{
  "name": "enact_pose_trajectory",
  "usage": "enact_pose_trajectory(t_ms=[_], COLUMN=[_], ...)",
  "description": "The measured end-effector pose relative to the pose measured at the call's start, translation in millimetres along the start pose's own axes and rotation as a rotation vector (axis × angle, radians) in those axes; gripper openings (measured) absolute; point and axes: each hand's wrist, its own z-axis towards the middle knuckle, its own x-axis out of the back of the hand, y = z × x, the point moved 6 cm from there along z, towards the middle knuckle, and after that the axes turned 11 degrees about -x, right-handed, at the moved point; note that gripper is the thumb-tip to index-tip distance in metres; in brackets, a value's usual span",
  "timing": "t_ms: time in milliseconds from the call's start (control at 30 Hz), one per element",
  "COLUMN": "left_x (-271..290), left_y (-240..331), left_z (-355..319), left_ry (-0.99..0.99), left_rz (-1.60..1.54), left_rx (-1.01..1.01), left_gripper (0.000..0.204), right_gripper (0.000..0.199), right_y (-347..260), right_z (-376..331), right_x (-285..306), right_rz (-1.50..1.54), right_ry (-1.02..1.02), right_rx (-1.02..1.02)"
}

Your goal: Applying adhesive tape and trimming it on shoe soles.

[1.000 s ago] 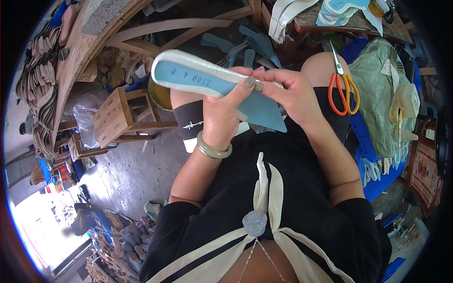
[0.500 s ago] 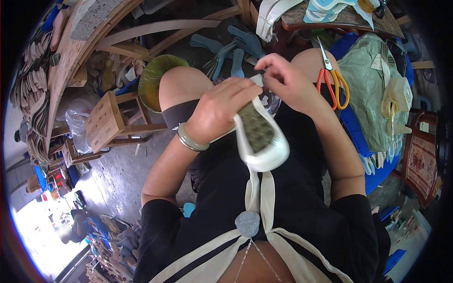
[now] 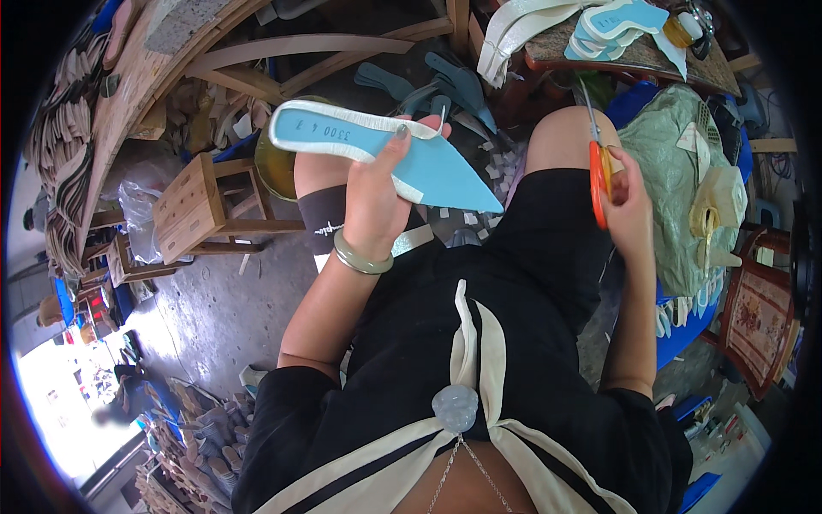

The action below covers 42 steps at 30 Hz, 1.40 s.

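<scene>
My left hand (image 3: 382,193) grips a shoe insole (image 3: 454,176) above my left thigh, thumb on its light blue face. White edging covers the insole's rounded heel part and runs along its sides; the pointed front shows bare blue. At the far side of the insole, a loose end of the white strip (image 3: 443,120) sticks up. Over my right thigh, my right hand (image 3: 629,197) is closed on the orange and yellow handles of the scissors (image 3: 597,171). Their blades point away from me, and some of the fingers are hidden behind the handles.
Blue insoles (image 3: 612,30) and white strips (image 3: 522,30) lie on a table (image 3: 556,53) at the far right. A green sack (image 3: 672,163) is right of my knee. Wooden stools (image 3: 188,210) stand left, below a curved wooden bench (image 3: 128,94). White scraps litter the floor between my legs.
The insole has turned blue face up, its heel now pointing left, and moved left in my left hand. My right hand has left it and taken hold of the scissors on my right thigh.
</scene>
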Motion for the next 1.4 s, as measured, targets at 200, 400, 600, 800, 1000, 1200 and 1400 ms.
enact_pose_trajectory(t_ms=[200,400,600,800,1000,1200,1400], left_x=[-10.0,-23.6,-20.8,-3.7,-13.4,-28.4,-37.2], left_y=[17.5,18.7,13.6,4.3,-15.6,-27.5,-31.8], left_z=[-6.3,-34.9,-35.7,8.0,1.5,-4.3,-4.2], left_ry=[-0.168,-0.235,-0.447,-0.278,-0.235,-0.295,-0.199], left_rz=[0.626,1.107,1.094,0.295,0.008,0.203,0.230], left_rx=[-0.574,-1.047,-1.100,-0.121,0.129,0.118,0.101], left_gripper=[0.021,0.020,0.034,0.042,0.042,0.034,0.022], right_gripper=[0.100,0.111,0.090,0.059,0.043,0.029,0.024], right_y=[-44.7,-61.3,-72.0,-40.7,-37.7,-36.0,-42.6], right_z=[-59.6,-71.5,-67.1,-36.4,1.2,6.9,5.4], right_x=[-72.7,-96.9,-95.5,-56.5,2.0,6.4,17.9], right_rz=[0.714,0.283,0.242,0.278,-0.294,-0.460,-0.652], right_ry=[-0.726,-0.686,-0.603,-0.528,0.255,0.212,0.143], right_rx=[0.036,0.153,0.246,0.016,0.236,0.187,0.061])
